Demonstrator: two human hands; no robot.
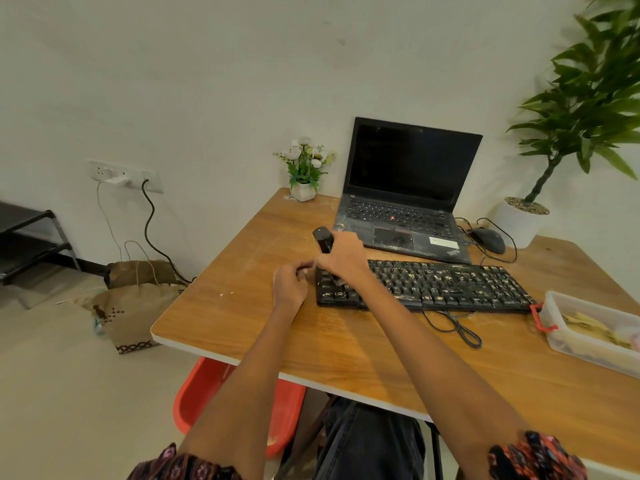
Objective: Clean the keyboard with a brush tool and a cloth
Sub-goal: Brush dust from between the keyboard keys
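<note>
The keyboard (426, 287), its keys speckled with crumbs, lay near the tabletop (242, 271) middle, ahead of the laptop (408, 188). The right hand (341, 259) had its grip wrapped round the black brush tool (322, 240), working end down on the keyboard's left keys. The left hand (290, 282) sat curled at the keyboard's left edge, apparently steadying it. Brushing looked just begun; next it needed strokes rightward across the rows. The laptop's corner read "ThinkPad".
</note>
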